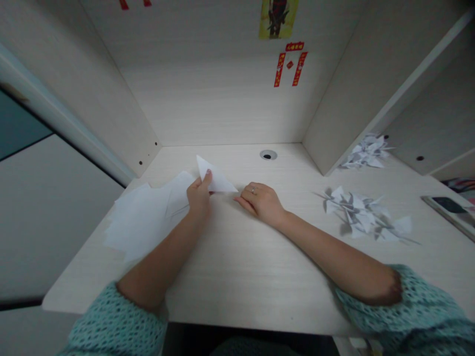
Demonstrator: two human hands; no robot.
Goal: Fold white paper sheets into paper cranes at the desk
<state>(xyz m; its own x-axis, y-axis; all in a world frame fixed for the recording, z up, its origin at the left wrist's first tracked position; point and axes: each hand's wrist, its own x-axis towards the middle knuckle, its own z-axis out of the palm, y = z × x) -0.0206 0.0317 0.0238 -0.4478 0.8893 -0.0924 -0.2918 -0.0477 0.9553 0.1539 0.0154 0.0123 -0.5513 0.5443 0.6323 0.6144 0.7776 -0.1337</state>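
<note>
A white sheet folded into a triangle (218, 179) lies on the pale wooden desk (237, 267), a little behind the middle. My left hand (199, 197) pinches its left part, thumb on top, lifting that edge off the desk. My right hand (260, 200) rests flat on the desk, fingers stretched out, fingertips at the triangle's right corner; a ring shows on one finger. Both sleeves are teal knit.
A stack of white paper sheets (143, 220) lies left of my left hand. Several folded paper cranes (361, 215) lie to the right, more cranes (367, 152) on the side shelf. A phone (451, 206) lies at the far right. A cable hole (267, 155) sits behind.
</note>
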